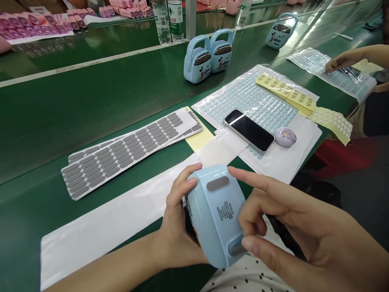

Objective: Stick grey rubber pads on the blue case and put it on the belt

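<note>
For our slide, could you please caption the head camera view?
Left hand grips a pale blue plastic speaker while right hand touches it, beside a white sheet of grey oval pads.

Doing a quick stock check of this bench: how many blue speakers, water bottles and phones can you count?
Blue speakers: 4
Water bottles: 3
Phones: 1
Total: 8

Standing blue portable speaker (197, 67): "Mickey" on front. Held speaker (212, 227): black print (225, 211) unreadable.
</note>
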`<state>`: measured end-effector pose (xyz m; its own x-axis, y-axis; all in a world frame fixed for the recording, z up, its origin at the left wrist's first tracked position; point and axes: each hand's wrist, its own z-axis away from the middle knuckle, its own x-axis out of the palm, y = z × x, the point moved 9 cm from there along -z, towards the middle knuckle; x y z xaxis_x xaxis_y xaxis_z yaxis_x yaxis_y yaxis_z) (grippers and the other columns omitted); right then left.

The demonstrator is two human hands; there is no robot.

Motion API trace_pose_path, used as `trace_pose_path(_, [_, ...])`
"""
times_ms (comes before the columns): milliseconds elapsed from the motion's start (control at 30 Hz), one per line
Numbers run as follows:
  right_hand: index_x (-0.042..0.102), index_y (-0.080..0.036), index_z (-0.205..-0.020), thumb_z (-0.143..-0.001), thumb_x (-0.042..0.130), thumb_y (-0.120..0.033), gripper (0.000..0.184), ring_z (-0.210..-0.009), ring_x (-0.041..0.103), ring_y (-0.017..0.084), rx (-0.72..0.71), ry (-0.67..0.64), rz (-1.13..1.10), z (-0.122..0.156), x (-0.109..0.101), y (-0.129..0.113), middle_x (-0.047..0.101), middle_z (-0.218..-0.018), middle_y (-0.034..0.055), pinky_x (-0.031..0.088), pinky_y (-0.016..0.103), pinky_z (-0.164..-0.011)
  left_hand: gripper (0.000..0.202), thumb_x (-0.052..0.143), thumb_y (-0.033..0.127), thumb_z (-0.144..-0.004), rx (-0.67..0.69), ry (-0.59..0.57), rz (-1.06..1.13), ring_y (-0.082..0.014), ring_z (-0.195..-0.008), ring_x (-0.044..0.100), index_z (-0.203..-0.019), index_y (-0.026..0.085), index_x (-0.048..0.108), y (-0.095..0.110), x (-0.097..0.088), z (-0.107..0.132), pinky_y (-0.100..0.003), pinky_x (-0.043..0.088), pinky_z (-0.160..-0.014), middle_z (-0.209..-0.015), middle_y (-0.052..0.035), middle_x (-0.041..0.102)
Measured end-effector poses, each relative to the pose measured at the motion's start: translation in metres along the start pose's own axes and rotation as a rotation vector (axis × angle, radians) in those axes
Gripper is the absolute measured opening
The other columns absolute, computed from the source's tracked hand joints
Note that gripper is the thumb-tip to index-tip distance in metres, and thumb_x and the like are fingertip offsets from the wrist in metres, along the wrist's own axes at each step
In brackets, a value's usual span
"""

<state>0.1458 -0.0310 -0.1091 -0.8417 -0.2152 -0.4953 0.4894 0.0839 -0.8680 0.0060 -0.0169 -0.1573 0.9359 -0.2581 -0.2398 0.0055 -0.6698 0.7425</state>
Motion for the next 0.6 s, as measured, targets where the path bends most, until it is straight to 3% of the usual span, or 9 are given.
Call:
trace_pose_path(300, [0.037, -0.036, -0.145, -0.085, 0.054, -0.009, 0.068, -0.067, 0.06, 0.002, -0.086, 0.057, 0.053, 0.0019, -0.0011, -0.0057, 0.057, -0.073, -0.0096, 0.049, 0.0, -0.071, 0.12, 0.093, 0.043, -0.056, -0.025, 0.01, 0.003, -0.0395, -0.134, 0.039, -0.149, 0.019, 0.02, -0.0026, -0.0007, 0.0004, -0.063, 0.041, -0.106, -0.145, -0.023, 0.032])
trace_pose_path(600, [0.034, -0.037, -0.145, -0.084, 0.055, -0.005, 0.072, -0.068, 0.063, 0.004, -0.072, 0.089, 0.037, 0.0055, -0.0012, -0.0086, 0.059, -0.078, -0.0076, 0.052, 0.003, -0.072, 0.122, 0.093, 0.043, -0.055, -0.028, 0.023, -0.015, -0.0388, -0.135, 0.038, -0.15, 0.021, 0.02, -0.0021, -0.0011, 0.0, -0.06, 0.043, -0.106, -0.145, -0.0229, 0.032])
